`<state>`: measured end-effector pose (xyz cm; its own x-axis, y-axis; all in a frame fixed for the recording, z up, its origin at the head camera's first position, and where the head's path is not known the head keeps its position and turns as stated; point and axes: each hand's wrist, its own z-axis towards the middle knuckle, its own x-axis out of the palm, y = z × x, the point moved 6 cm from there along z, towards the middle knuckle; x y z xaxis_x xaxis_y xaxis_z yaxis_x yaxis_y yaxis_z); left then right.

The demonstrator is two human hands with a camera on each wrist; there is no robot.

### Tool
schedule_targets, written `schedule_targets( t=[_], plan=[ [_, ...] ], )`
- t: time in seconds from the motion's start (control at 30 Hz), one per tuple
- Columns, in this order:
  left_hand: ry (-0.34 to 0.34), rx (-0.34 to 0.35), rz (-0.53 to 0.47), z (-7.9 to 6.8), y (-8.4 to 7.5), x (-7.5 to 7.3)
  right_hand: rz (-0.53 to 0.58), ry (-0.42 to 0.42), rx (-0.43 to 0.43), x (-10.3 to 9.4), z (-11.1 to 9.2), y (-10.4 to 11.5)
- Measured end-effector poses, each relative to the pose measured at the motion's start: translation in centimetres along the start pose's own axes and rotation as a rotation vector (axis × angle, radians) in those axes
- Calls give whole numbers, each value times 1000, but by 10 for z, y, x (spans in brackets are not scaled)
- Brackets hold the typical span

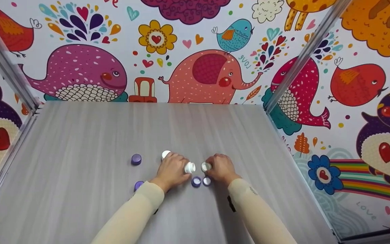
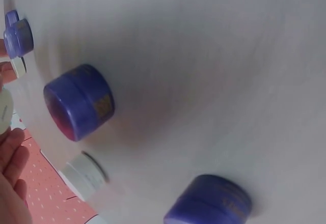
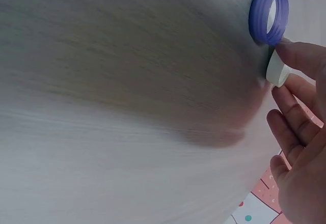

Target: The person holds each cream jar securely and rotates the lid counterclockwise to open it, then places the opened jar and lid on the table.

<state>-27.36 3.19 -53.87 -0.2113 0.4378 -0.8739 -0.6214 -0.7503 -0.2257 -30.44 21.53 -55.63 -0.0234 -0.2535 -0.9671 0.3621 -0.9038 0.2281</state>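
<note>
Gripping a white jar [image 1: 190, 167], the left hand [image 1: 172, 171] is over the near half of the table [image 1: 90, 135] in head view. Fingers are curled round the jar; it's tipped sideways, open mouth toward the right hand [image 1: 222, 167]. Right hand pinches a white lid [image 1: 206, 166] just across from that mouth, small gap between, not touching. Just nearer the person I have an open purple jar [image 1: 196, 181] and a purple lid [image 1: 207, 181] side by side, lid underside up. Off to the left: a capped purple jar [image 1: 136, 159], a partly hidden purple jar [image 1: 139, 185] behind the left sleeve [image 1: 130, 210], and a second white jar [image 1: 166, 154] partly covered by the left hand.

Left wrist: I only get part of the left hand at the left edge; the gripped jar is cut off there, so I can't tell finger contact from this one. Both capped purple jars and the second white jar sit apart on the table.

Right wrist: thumb and fingertips on the white lid's rim, other fingers loosely bent, off it. Purple lid is just beside the thumb tip. Open purple jar is cropped in the top right corner.
</note>
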Motion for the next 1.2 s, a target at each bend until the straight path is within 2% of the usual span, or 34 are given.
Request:
schedule_targets(
  t=[0.17, 0.37, 0.53, 0.77, 1.0, 1.2],
  plan=[
    [46, -12, -8, 4, -1, 7, -4, 19, 37, 1, -1, -3],
    [93, -12, 12, 10, -2, 13, -5, -37, 21, -1, -3, 0],
    [119, -21, 36, 16, -2, 18, 14, -43, 29, -1, -2, 2],
    [140, -39, 63, 22, -3, 26, 16, -22, 38, 0, 0, 2],
    [111, -16, 72, 25, -5, 35, -4, -15, 43, -1, -1, 3],
    [135, -36, 71, 25, -2, 41, 18, 16, 56, 0, 0, 0]
  ],
)
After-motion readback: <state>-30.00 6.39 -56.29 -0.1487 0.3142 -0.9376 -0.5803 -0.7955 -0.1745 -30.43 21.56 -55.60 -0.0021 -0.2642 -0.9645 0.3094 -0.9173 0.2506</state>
